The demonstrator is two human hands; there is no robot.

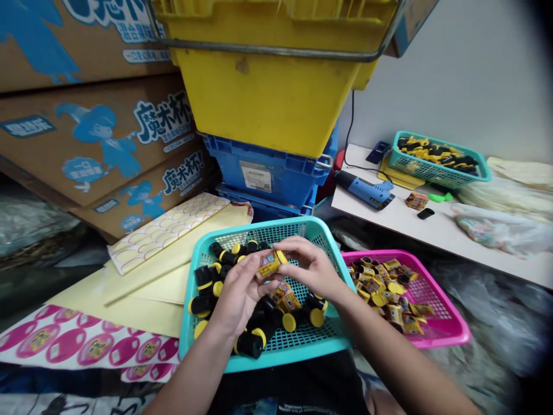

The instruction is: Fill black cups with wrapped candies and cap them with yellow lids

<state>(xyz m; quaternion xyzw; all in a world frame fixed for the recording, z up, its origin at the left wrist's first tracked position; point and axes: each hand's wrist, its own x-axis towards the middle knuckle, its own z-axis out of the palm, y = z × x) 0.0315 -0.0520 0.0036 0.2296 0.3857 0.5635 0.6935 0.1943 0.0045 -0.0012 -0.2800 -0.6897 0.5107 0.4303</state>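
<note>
Over a lap, seen from the head camera: left hand and right hand, both bare, held above a teal plastic mesh basket. Item in hand: one small yellow printed cylinder with a yellow cap, tilted, pinched between the fingers of both hands, its capped end toward the right hand. Fingers curled and pressed together around it.

Contents of the teal basket: black cylinders with yellow caps, loose and lying at mixed angles, plus yellow printed pieces directly below the hands.

Just right of it: one pink mesh basket holding a heap of yellow printed cylinders.

Left of the hands: pale yellow paper sheets, a sheet of cream round labels, and a sheet of pink round labels.

Behind: cardboard cartons printed with a blue cartoon figure and Chinese lettering; a yellow crate stacked on a blue crate.

Far right: white counter carrying a blue power tool and a second teal basket of black-and-yellow pieces. Plastic bags lie at the counter's right end.
</note>
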